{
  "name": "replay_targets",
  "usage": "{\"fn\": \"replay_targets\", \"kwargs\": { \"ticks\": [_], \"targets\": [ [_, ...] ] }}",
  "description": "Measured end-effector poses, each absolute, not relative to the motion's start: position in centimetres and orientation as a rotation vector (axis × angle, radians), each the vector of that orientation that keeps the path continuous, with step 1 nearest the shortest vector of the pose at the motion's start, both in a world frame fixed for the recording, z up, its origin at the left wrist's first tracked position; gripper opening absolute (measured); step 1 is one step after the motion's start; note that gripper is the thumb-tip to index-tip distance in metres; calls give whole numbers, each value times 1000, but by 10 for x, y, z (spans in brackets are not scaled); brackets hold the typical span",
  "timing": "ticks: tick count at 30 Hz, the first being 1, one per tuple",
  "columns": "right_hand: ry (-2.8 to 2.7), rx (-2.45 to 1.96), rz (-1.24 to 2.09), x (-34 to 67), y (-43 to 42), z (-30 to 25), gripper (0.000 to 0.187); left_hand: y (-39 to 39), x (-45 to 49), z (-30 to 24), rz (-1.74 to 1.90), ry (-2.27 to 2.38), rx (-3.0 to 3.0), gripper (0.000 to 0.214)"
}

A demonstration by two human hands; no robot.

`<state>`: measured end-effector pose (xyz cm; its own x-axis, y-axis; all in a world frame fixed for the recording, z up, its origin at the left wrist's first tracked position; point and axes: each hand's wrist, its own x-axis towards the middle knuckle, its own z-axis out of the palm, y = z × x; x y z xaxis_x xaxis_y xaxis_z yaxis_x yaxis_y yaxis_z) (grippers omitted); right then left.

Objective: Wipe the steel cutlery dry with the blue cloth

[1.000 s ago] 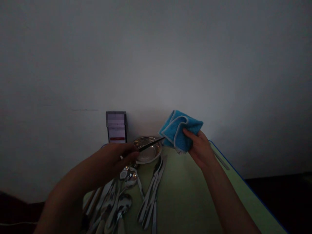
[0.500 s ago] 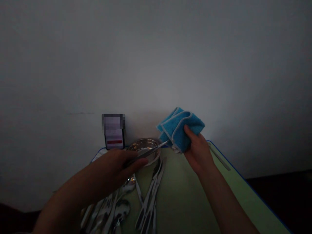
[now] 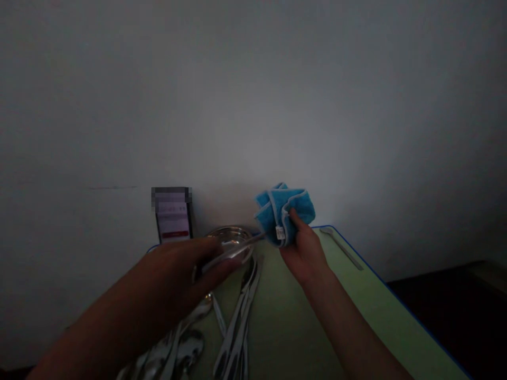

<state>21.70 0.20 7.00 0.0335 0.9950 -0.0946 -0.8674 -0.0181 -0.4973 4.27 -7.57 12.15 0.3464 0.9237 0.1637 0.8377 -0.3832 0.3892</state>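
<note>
My left hand (image 3: 194, 261) is closed around the handle of a slim metal utensil (image 3: 241, 247), probably a knife, whose tip points right into a folded blue cloth (image 3: 283, 214). My right hand (image 3: 303, 248) grips that cloth, thumb on top, pinching it around the utensil's end. Both hands hover over the far part of a green table (image 3: 301, 327). The room is dim.
A shallow steel bowl (image 3: 232, 237) sits by the wall behind the utensil. A phone (image 3: 172, 216) leans upright against the wall at the left. Several knives (image 3: 237, 327) and spoons (image 3: 186, 343) lie on the near left. One lone utensil (image 3: 343, 248) lies at the table's right edge.
The cloth has folded tighter and closed around the utensil's tip. The view has shifted right, and both hands sit slightly lower and further left in the picture.
</note>
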Motion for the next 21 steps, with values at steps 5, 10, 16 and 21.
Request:
{"fn": "replay_targets", "kwargs": {
  "ticks": [5, 10, 16, 21],
  "targets": [
    [-309, -479, 1526, 218, 3, 74, 20, -77, 30, 120, 494, 1528, 2392, 29],
    [-347, -461, 1530, 221, 0, 76, 19, -84, 35, 120, 392, 1378, 2367, 32],
    [-332, -482, 1550, 220, 0, 77, 21, -82, 43, 126, 372, 1364, 2301, 27],
    [-494, -536, 1391, 226, 4, 74, 17, -79, 27, 116, 277, 1469, 2375, 32]
  ]
}}
